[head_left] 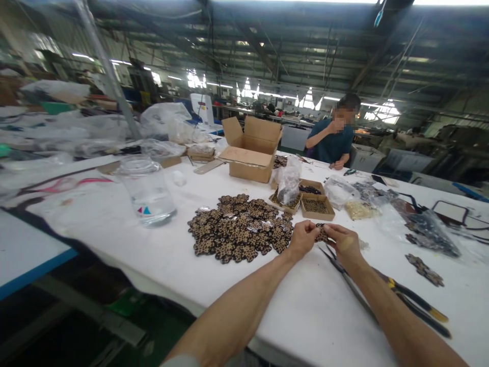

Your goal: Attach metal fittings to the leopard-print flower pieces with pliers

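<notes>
Leopard-patterned pieces (237,229): tan with black spots, black edges. Carton (250,171): plain brown. Tabletop (153,255): white. Plier handles (418,303): black and yellow. Co-worker's shirt (328,142): dark teal.

Head-camera view across the surface

The camera, worn on the head, looks forward and down over the near edge of the white surface (301,311); the left hand (304,238) and right hand (346,245) appear close, the open carton (250,171) farther off, a co-worker (331,141) beyond; the scene slants down rightward

White table (298,311) | spotted-patch pile (237,229) | clear jar (147,191) | open carton (250,171) | yellow-black pliers (414,300)
</notes>
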The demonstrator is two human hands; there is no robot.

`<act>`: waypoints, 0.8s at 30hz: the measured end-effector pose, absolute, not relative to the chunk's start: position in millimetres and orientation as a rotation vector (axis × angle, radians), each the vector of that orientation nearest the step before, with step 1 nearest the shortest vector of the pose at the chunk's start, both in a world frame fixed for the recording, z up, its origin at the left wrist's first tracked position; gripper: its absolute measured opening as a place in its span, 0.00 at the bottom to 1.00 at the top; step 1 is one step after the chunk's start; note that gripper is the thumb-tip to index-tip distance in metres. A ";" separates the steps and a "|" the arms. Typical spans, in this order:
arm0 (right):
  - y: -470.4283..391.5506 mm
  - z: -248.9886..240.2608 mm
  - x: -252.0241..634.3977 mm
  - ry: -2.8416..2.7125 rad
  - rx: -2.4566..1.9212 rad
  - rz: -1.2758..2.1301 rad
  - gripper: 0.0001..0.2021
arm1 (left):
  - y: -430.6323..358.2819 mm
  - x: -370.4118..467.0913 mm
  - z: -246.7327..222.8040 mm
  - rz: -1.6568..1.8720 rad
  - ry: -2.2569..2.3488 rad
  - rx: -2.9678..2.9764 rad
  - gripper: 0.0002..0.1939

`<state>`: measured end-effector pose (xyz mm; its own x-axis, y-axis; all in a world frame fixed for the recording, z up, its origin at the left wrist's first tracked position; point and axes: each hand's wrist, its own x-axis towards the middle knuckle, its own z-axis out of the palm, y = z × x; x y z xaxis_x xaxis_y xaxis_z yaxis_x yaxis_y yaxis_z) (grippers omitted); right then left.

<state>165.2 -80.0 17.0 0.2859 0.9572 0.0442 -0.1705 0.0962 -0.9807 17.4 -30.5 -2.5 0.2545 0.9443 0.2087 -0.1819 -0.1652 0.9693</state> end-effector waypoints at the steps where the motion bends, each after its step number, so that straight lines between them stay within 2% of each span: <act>1: -74.1 19.2 167.6 -0.976 -1.193 1.015 0.22 | -26.6 13.7 0.0 1.233 0.799 1.323 0.11; 5: -44.5 23.8 186.8 -1.436 -1.449 0.795 0.24 | -10.2 -5.7 14.7 1.385 0.891 1.171 0.10; 10: -23.7 10.5 190.3 -1.739 -1.586 0.712 0.11 | -1.0 -14.8 12.4 1.335 0.839 1.055 0.12; 15: -14.8 -2.7 183.8 -1.933 -1.622 0.669 0.08 | 2.1 -11.2 -1.0 1.318 0.818 1.056 0.15; 21: 1.9 2.6 187.0 -2.031 -1.627 0.723 0.03 | 1.8 -4.5 -3.5 1.269 0.822 0.942 0.13; 24: 0.2 9.8 185.1 -2.028 -1.606 0.762 0.06 | -3.6 -5.6 -0.1 1.252 0.807 0.951 0.14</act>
